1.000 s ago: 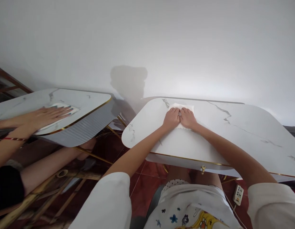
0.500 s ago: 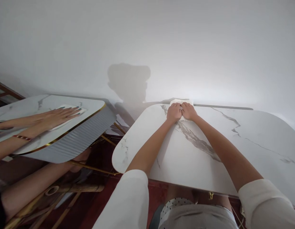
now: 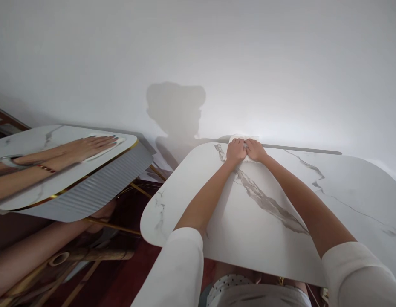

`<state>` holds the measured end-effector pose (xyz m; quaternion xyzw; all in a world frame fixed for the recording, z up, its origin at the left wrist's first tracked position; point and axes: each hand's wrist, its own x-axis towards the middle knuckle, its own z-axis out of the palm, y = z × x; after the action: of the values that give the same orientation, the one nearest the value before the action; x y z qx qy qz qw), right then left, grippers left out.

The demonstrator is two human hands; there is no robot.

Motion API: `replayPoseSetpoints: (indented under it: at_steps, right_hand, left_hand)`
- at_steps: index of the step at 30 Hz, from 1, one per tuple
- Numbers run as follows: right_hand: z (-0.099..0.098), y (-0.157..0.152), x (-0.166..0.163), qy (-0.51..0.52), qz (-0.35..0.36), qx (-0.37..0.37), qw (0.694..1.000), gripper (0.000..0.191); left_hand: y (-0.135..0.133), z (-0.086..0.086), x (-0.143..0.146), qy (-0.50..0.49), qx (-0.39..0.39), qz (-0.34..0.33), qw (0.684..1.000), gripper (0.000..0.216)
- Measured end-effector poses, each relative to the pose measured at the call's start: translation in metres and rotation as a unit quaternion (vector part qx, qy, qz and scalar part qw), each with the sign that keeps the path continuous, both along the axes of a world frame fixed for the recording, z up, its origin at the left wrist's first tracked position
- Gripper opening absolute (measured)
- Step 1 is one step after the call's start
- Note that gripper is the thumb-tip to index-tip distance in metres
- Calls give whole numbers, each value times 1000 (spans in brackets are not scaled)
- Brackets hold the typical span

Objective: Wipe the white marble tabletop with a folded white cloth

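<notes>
My left hand (image 3: pixel 235 150) and my right hand (image 3: pixel 254 149) lie side by side, touching, at the far edge of a white marble-look table (image 3: pixel 268 221). Both press down on a white cloth (image 3: pixel 238 138) that pokes out beyond the fingers, close to the wall. The fingers of each hand are curled over the cloth. My arms stretch straight out across the tabletop, in white sleeves.
To the left stands a second marble-look table (image 3: pixel 98 187) with a gold rim and ribbed side. Another person's hand (image 3: pixel 85 147) lies flat on a white cloth there, a red bracelet on the wrist. A white wall (image 3: pixel 198 64) stands just behind both tables.
My hands pushed the cloth from the table's middle to its far edge by the wall. The other person's hand slid forward along the left table.
</notes>
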<state>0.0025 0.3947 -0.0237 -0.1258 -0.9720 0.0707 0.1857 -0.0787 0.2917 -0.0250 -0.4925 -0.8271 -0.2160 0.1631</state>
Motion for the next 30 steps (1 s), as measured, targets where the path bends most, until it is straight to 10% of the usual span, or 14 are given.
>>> replayPoseSetpoints:
  at_steps: [12,30]
  right_hand:
    - [-1,-12,54,17,-52,18,998,44]
    - [4,-111,121,-2,-82,13,997,43]
  left_hand:
    - [-1,1,41,8,-2,-67,998,29]
    - [-86,0,92,36,-16,-144,989,31]
